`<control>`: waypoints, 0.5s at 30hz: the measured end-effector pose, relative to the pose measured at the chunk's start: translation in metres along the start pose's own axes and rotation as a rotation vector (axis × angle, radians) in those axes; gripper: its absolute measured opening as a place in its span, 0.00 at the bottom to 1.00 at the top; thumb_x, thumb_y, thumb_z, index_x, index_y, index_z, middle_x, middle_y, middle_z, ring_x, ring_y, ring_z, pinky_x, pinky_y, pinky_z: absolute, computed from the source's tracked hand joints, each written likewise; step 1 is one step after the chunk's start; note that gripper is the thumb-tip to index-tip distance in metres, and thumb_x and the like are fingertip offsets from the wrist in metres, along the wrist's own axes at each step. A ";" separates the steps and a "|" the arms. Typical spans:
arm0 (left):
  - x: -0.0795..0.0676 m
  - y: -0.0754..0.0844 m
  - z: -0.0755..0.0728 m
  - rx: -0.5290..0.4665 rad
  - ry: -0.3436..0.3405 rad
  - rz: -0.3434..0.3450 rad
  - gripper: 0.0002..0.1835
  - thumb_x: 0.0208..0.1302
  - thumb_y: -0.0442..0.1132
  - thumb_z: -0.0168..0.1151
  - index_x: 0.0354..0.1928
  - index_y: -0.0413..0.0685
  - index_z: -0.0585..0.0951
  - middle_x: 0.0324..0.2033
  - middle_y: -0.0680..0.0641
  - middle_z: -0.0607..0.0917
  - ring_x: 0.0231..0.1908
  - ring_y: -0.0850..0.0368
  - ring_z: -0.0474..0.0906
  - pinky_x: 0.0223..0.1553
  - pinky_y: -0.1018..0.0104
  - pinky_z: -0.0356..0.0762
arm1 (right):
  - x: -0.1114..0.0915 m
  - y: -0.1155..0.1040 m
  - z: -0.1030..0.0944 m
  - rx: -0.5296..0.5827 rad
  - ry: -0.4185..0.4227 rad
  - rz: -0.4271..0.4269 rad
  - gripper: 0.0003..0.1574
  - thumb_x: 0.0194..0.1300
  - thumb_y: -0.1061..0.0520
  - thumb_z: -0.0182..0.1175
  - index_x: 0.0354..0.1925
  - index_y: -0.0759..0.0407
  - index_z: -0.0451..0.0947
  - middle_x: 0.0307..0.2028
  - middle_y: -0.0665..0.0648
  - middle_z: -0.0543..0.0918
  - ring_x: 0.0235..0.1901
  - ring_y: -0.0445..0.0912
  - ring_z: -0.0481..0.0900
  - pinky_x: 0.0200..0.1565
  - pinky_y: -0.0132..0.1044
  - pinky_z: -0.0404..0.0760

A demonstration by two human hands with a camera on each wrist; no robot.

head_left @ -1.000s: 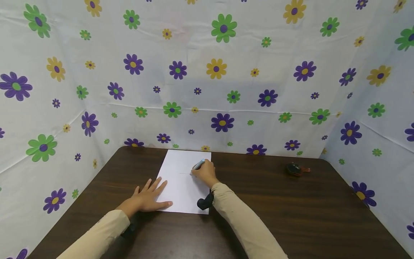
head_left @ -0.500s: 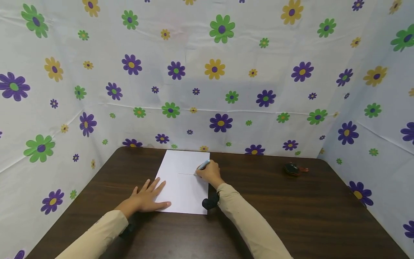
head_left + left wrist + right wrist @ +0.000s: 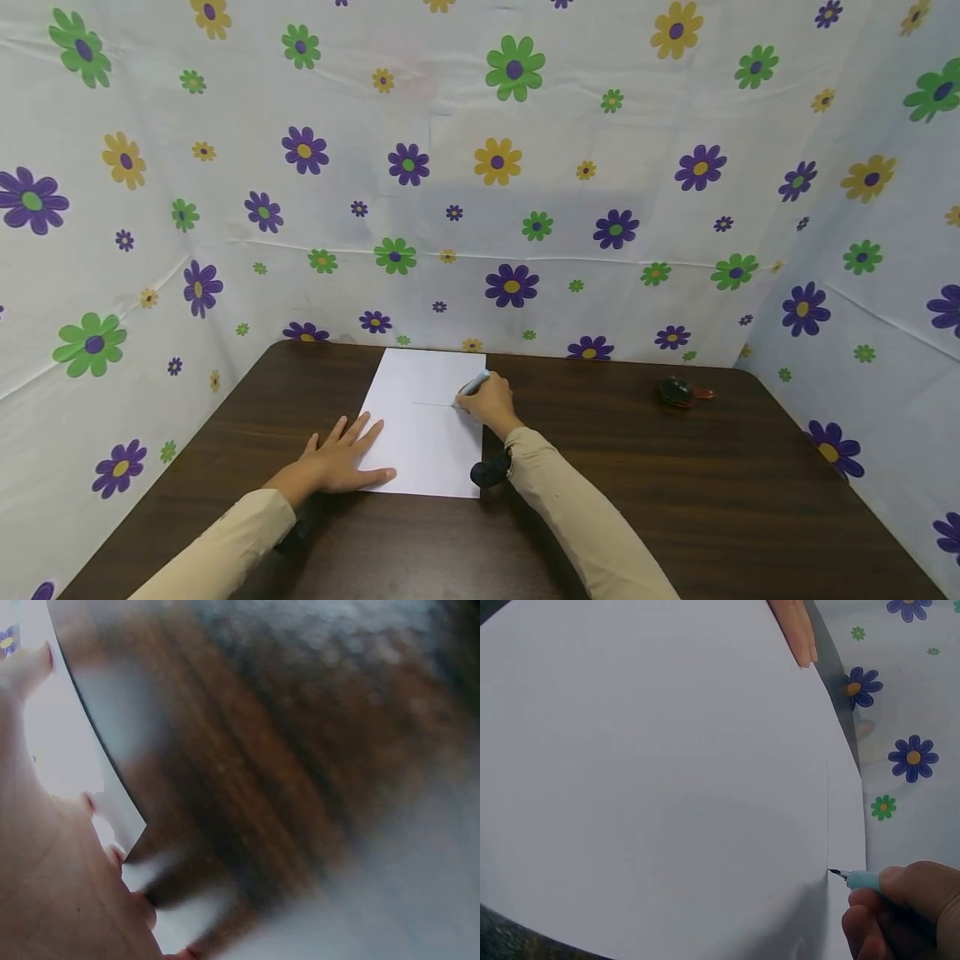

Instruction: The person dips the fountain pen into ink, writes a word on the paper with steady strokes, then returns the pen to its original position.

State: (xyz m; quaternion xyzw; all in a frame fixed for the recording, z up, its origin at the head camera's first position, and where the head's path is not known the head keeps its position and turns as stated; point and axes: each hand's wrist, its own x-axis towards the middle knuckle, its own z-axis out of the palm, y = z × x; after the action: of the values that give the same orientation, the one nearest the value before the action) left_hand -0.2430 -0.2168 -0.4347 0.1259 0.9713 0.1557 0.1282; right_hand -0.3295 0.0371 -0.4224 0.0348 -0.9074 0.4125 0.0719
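Observation:
A white sheet of paper (image 3: 420, 450) lies on the dark wooden table, carrying one thin straight line (image 3: 432, 404) across its upper half. My right hand (image 3: 489, 402) pinches a light blue pen (image 3: 474, 382) near its tip. In the right wrist view the dark tip of the pen (image 3: 862, 880) touches the paper (image 3: 667, 750) at one end of the line. On the paper's left edge rests my left hand (image 3: 341, 460), flat with its fingers spread. The left wrist view shows part of the left hand (image 3: 60, 862) beside the paper's corner.
A small dark, rounded object with an orange-red end (image 3: 678, 392) lies at the table's far right. Flower-printed white cloth (image 3: 450, 183) stands behind the table (image 3: 637, 467) and along both sides. A black wrist camera (image 3: 491, 470) hangs by the right sleeve.
My right hand has moved a little to the right with the pen, and the line on the paper has grown longer that way. The left hand stays in place on the paper.

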 end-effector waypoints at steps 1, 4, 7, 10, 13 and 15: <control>-0.001 0.001 -0.001 0.007 0.001 -0.001 0.53 0.54 0.73 0.54 0.74 0.50 0.53 0.74 0.37 0.46 0.70 0.26 0.38 0.58 0.21 0.30 | 0.000 -0.001 0.000 0.001 0.012 0.005 0.11 0.51 0.57 0.71 0.26 0.62 0.79 0.19 0.53 0.79 0.19 0.43 0.74 0.22 0.31 0.73; -0.002 0.003 -0.003 0.010 -0.005 -0.003 0.52 0.55 0.72 0.54 0.74 0.50 0.53 0.74 0.37 0.46 0.70 0.26 0.39 0.58 0.21 0.31 | 0.000 -0.001 0.004 0.040 0.047 0.012 0.11 0.51 0.56 0.71 0.25 0.61 0.81 0.18 0.53 0.81 0.19 0.42 0.75 0.23 0.32 0.73; -0.005 0.006 -0.004 0.014 -0.005 -0.003 0.52 0.56 0.72 0.54 0.74 0.49 0.53 0.74 0.37 0.47 0.70 0.26 0.39 0.58 0.20 0.32 | 0.001 0.000 0.009 0.119 0.069 0.002 0.08 0.52 0.55 0.70 0.24 0.58 0.84 0.16 0.51 0.82 0.17 0.41 0.77 0.23 0.32 0.73; -0.003 0.005 -0.003 0.013 -0.002 -0.005 0.52 0.56 0.71 0.54 0.74 0.49 0.53 0.74 0.37 0.47 0.70 0.26 0.39 0.58 0.21 0.32 | 0.004 -0.001 0.014 0.174 0.068 -0.012 0.05 0.52 0.55 0.70 0.24 0.55 0.86 0.16 0.49 0.83 0.17 0.39 0.77 0.24 0.32 0.74; -0.003 0.004 -0.002 0.005 -0.006 -0.010 0.52 0.56 0.72 0.54 0.74 0.49 0.53 0.74 0.37 0.46 0.70 0.27 0.38 0.58 0.21 0.31 | 0.006 -0.005 0.021 0.183 0.078 -0.024 0.04 0.52 0.56 0.69 0.24 0.54 0.86 0.16 0.49 0.83 0.17 0.39 0.77 0.27 0.35 0.76; -0.003 0.003 -0.002 0.003 -0.006 -0.013 0.52 0.56 0.73 0.53 0.75 0.50 0.53 0.74 0.38 0.46 0.70 0.27 0.38 0.58 0.21 0.30 | 0.007 -0.008 0.026 0.167 0.098 -0.029 0.04 0.52 0.56 0.70 0.23 0.54 0.85 0.17 0.49 0.83 0.18 0.40 0.78 0.30 0.36 0.76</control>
State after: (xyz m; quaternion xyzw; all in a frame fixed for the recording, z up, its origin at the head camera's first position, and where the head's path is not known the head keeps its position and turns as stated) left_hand -0.2407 -0.2151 -0.4311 0.1202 0.9719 0.1531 0.1322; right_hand -0.3385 0.0122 -0.4318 0.0335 -0.8647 0.4868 0.1190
